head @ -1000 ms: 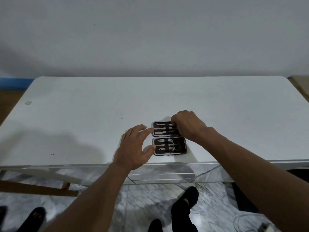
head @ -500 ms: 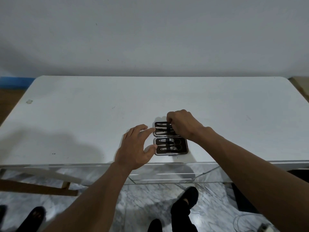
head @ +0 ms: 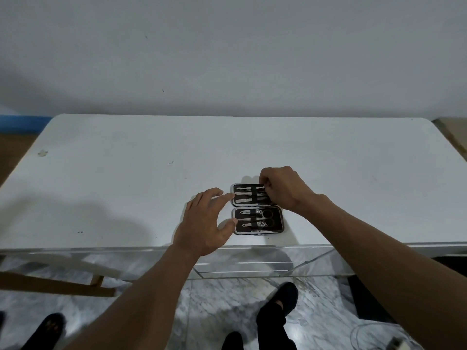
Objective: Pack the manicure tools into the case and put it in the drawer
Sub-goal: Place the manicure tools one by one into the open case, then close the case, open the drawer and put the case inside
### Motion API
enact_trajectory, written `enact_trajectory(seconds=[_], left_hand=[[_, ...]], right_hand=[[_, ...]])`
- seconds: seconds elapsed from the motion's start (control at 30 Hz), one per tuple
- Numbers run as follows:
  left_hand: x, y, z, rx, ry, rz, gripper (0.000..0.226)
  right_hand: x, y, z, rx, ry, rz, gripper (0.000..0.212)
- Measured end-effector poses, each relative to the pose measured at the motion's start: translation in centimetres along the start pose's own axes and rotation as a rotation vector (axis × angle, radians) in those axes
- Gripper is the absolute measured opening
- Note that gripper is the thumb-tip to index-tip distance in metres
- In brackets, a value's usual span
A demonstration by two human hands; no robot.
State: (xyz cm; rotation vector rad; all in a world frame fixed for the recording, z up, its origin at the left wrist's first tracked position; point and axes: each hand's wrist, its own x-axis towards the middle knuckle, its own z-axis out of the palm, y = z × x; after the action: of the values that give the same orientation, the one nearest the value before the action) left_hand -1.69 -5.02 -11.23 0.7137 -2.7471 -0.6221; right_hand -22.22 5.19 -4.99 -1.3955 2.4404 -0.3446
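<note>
A small black manicure case (head: 277,225) lies open flat on the white table (head: 126,178), near its front edge. Its far half (head: 246,195) holds thin metal tools under straps. The near half carries nail clippers (head: 260,218) and scissors (head: 267,215). My right hand (head: 283,189) rests curled over the far half's right end, its fingertips pinched at a tool there; which tool it is I cannot make out. At the case's left edge my left hand (head: 204,221) has its fingers spread, index tip touching the far half and thumb against the near half.
A glass-fronted drawer (head: 252,266) sits under the table edge right below the case. The floor is marble, with my dark shoes (head: 278,306) on it. A wooden frame (head: 55,286) stands low at the left, and a cable (head: 374,337) lies at the bottom right.
My right hand has slid a little left and further over the far half of the case. My left hand has stayed at the case's left edge.
</note>
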Motion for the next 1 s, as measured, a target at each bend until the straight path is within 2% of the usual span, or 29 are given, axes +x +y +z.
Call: enact_trajectory(seconds=[0.37,0.53,0.67,0.83,1.0], left_hand=[[0.0,0.2,-0.4,-0.001,-0.013,0.005,0.057],[0.0,0.6,-0.7,-0.007,-0.022,-0.01,0.058],[0.2,1.1,-1.1,-0.065,-0.04,-0.029,0.061],[0.6,3.2,-2.2,-0.131,-0.125,-0.18,0.065],[1.2,5.5,-2.7,-0.321,-0.154,-0.42,0.06]], right_hand=[[-1.0,-0.5,-0.5,0.124,0.05,0.033,0.026],[-2.7,0.2,-0.6,0.128,0.089,0.16,0.022],[-4.2,1.1,-0.2,0.278,0.015,0.255,0.035],[-4.9,2.1,0.2,0.374,-0.002,0.27,0.016],[-4.7,2.4,0.4,0.378,-0.046,0.26,0.013]])
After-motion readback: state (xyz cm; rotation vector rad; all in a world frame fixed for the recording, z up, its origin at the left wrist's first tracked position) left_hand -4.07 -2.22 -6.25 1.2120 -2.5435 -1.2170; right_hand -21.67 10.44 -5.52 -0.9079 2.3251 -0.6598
